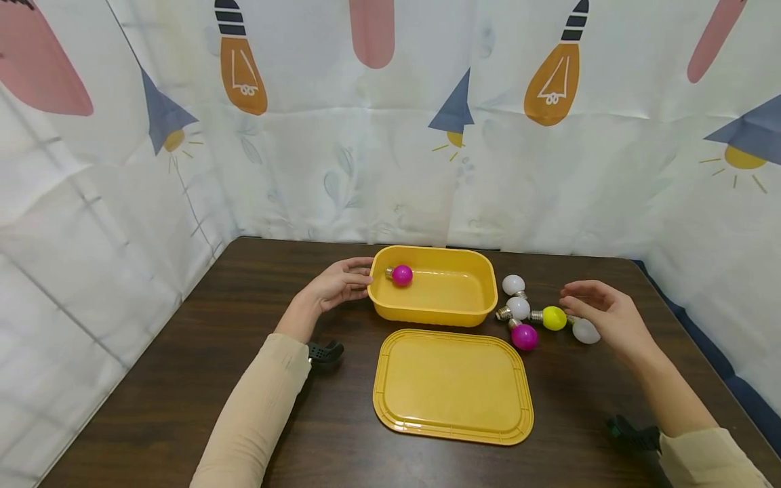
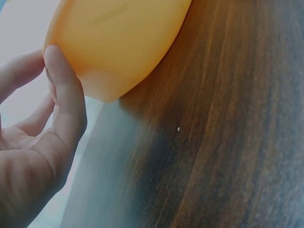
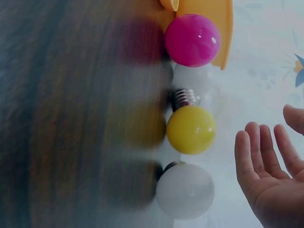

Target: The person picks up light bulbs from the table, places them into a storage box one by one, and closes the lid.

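My left hand (image 1: 340, 283) holds the left end of a yellow plastic box (image 1: 433, 316), with thumb and fingers at its rim. In the left wrist view, the thumb (image 2: 64, 90) lies against the box wall (image 2: 118, 42). Inside the box lies a magenta light bulb (image 1: 402, 275). My right hand (image 1: 601, 312) hovers above the right side of the table, fingers loosely bent and holding nothing. Beneath and beside it lie a white bulb (image 1: 586, 331), a yellow bulb (image 1: 554, 318), another magenta bulb (image 1: 525, 337) and two more white bulbs (image 1: 518, 308).
A yellow lid (image 1: 451, 386) lies flat on the dark wooden table (image 1: 183, 379), in front of the box. Behind the table hangs a printed white curtain (image 1: 390, 169), and the table's right edge runs beyond my right hand.
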{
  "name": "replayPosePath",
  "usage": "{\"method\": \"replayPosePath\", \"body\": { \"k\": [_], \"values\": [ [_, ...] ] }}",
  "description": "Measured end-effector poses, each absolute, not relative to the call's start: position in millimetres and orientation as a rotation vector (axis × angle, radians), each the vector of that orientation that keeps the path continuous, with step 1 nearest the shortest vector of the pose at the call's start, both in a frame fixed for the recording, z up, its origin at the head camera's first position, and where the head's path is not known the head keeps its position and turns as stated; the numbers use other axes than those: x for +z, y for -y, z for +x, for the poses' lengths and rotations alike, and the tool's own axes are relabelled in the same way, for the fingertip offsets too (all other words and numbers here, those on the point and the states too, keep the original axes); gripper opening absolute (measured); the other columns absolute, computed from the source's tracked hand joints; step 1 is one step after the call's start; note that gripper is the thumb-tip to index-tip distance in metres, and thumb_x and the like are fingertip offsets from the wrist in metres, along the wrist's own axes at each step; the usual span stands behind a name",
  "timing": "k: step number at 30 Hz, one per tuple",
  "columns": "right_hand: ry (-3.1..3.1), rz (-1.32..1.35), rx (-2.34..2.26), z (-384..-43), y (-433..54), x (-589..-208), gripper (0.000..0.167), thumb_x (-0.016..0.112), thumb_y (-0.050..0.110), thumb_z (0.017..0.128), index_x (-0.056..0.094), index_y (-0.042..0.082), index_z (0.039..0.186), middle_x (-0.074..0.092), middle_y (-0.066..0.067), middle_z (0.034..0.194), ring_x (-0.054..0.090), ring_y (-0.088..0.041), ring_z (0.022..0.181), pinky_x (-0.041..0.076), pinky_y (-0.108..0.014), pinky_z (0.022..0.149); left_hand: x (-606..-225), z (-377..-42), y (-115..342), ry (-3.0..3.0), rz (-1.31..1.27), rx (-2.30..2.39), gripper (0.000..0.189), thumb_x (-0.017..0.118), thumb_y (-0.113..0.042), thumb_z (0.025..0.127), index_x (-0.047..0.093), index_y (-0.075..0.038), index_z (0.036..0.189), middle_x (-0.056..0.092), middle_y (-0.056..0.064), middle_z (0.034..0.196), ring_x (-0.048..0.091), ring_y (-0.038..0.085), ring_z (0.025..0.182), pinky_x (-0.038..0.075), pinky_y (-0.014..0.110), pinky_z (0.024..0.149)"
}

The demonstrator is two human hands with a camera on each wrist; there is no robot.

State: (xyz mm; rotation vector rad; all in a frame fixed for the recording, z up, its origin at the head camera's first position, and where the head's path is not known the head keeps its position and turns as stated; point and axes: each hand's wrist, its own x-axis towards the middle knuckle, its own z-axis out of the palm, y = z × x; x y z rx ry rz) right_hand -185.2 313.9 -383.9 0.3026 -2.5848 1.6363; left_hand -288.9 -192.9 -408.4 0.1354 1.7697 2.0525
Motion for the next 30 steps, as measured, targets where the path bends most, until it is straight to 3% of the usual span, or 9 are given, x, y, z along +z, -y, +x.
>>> {"method": "replayPosePath", "body": {
  "k": [10, 19, 30],
  "values": [
    [2.542, 0.185, 1.625, -178.5, -325.4, -390.6, 0.033, 0.068, 0.022, 0.102, 0.062, 0.004, 0.129, 0.069, 0.010, 0.114, 0.069, -0.007, 0.097, 0.055, -0.016, 0.081, -408.2, -289.1, 193.7, -1.758, 0.143, 2.052, 0.059, 0.058, 0.004, 0.102, 0.036, 0.000, 0.156, 0.051, 0.031, 0.139, 0.069, 0.025, 0.099, 0.060, 0.032, 0.081],
    [2.588, 0.034, 1.493, -173.3, -335.4, -396.7, 0.040, 0.067, 0.033, 0.102, 0.062, 0.003, 0.128, 0.061, 0.020, 0.111, 0.057, 0.001, 0.100, 0.045, -0.007, 0.079, -409.2, -290.6, 193.3, -1.766, 0.119, 2.053, 0.059, 0.058, 0.005, 0.102, 0.037, -0.001, 0.156, 0.050, 0.031, 0.139, 0.068, 0.024, 0.096, 0.060, 0.031, 0.081],
    [2.606, -0.032, 1.441, -167.5, -341.7, -403.7, 0.046, 0.069, 0.035, 0.100, 0.060, 0.000, 0.129, 0.060, 0.020, 0.110, 0.054, 0.005, 0.099, 0.045, -0.007, 0.076, -408.0, -289.5, 193.4, -1.772, 0.137, 2.046, 0.060, 0.058, 0.004, 0.102, 0.035, 0.000, 0.157, 0.052, 0.030, 0.139, 0.069, 0.025, 0.100, 0.060, 0.032, 0.083]
  ]
}}
